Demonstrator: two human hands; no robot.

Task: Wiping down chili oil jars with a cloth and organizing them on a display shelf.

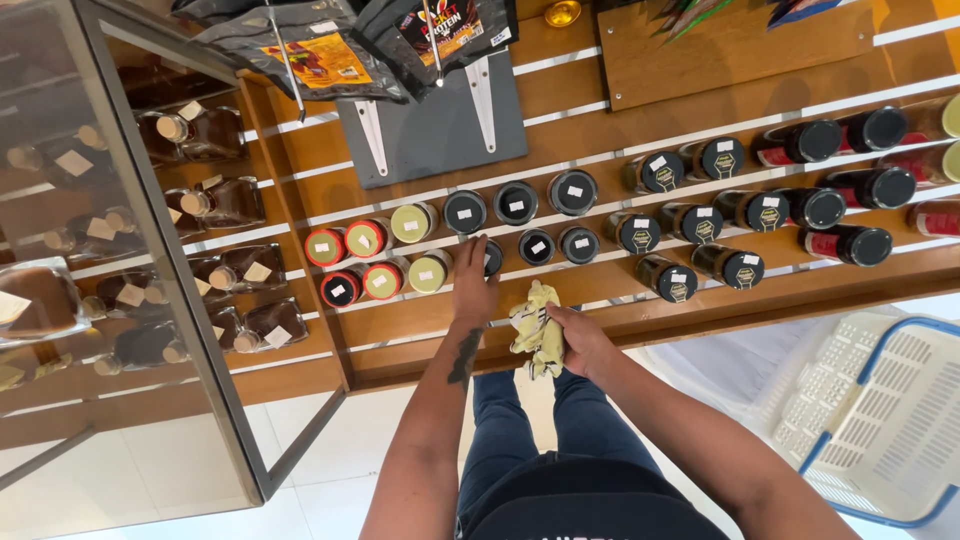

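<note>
I look straight down at wooden shelves (700, 305) stocked with rows of jars. My left hand (473, 282) reaches onto the shelf and rests on a black-lidded jar (492, 258) in the front row; whether it grips the jar I cannot tell. My right hand (582, 338) holds a crumpled pale yellow cloth (536, 328) against the shelf's front edge. Left of my left hand stand jars with red-rimmed lids (343, 288) and pale green lids (429, 271). Behind it stand more black-lidded jars (516, 203).
Dark jars and bottles (742, 268) fill the shelves to the right. A glass-fronted cabinet (150, 300) with brown bottles stands at the left. A white and blue plastic basket (880, 420) sits on the floor at the right. Dark pouches (310, 50) hang above.
</note>
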